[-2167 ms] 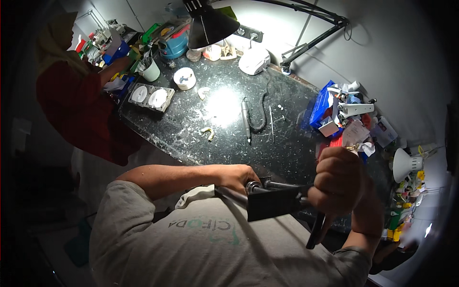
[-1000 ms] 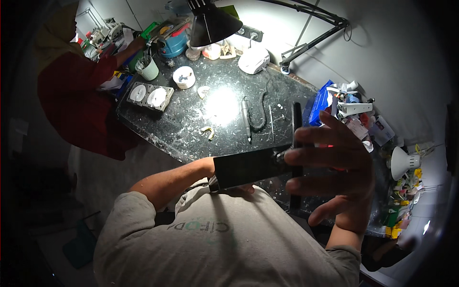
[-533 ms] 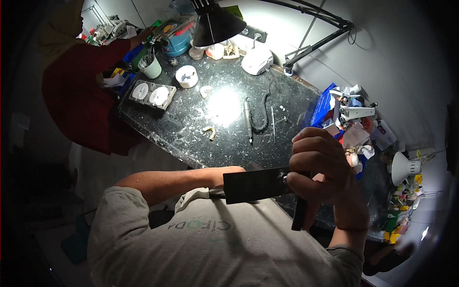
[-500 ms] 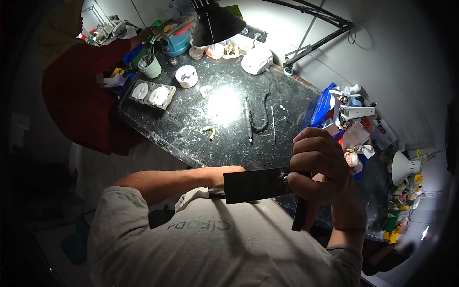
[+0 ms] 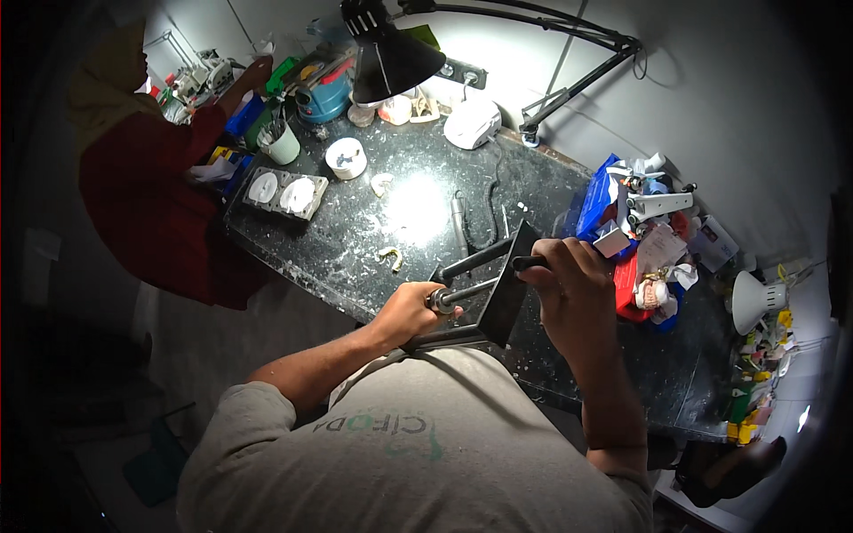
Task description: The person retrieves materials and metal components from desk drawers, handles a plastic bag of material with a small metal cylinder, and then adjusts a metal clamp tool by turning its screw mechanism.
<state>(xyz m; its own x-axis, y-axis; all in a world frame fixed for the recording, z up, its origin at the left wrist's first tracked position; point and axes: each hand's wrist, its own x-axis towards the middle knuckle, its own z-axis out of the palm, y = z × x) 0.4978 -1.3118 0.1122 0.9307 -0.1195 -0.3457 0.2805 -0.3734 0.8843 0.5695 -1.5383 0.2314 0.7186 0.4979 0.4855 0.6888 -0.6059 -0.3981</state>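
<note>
Between my hands, above the front of the bench, is a black metal screw press (image 5: 508,306) with side bars and a threaded spindle (image 5: 471,290) through its end plate. My left hand (image 5: 407,313) is closed around the inner end of its frame, beside the spindle's round foot. On the other side, my right hand (image 5: 577,298) has its fingers wrapped round the dark turning handle (image 5: 531,262). Beyond the press, a grey handpiece (image 5: 459,224) with a coiled cord lies on the bench, and a yellowish horseshoe-shaped piece (image 5: 390,258) lies to its left.
On the dark bench (image 5: 355,226) stand a white tub (image 5: 346,158) and a two-part mould (image 5: 284,193). A black lamp (image 5: 395,62) overhangs the back. Blue and red bins (image 5: 633,289) hold clutter at right. Another person (image 5: 147,178) works at far left.
The press has swung from a view of its flat plate to one of its open frame. My left hand has come into view on it; my right hand has shifted slightly left.
</note>
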